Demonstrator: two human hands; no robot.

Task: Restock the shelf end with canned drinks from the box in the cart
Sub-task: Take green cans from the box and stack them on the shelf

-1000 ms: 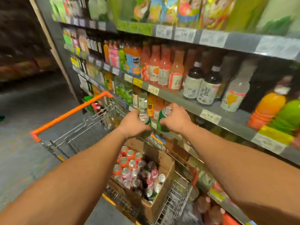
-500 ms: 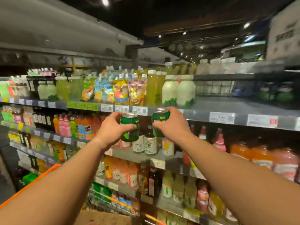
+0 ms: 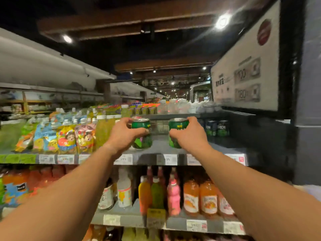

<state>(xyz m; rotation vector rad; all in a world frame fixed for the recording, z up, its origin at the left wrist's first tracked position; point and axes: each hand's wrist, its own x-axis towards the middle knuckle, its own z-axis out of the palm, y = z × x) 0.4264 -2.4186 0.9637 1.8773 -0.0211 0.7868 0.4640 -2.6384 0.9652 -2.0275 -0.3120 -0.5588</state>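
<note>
My left hand (image 3: pixel 124 134) grips a green can (image 3: pixel 141 132) from the side, upright over the grey top shelf (image 3: pixel 159 146). My right hand (image 3: pixel 189 135) grips a second green can (image 3: pixel 177 131) about a can's width to the right, also upright above the same shelf. Whether either can's base touches the shelf I cannot tell. Several dark cans (image 3: pixel 217 127) stand further right on this shelf. The cart and its box are out of view.
Colourful drink pouches (image 3: pixel 67 134) and pale green bottles (image 3: pixel 106 129) fill the top shelf to the left. Juice bottles (image 3: pixel 191 197) crowd the shelf below. Price tags (image 3: pixel 170 159) line the shelf edge. A large sign (image 3: pixel 246 70) hangs at the upper right.
Both hands have risen with their cans from the cart up to the top shelf. The view tilted upward, so the cart and box dropped out of sight. The cans moved apart.
</note>
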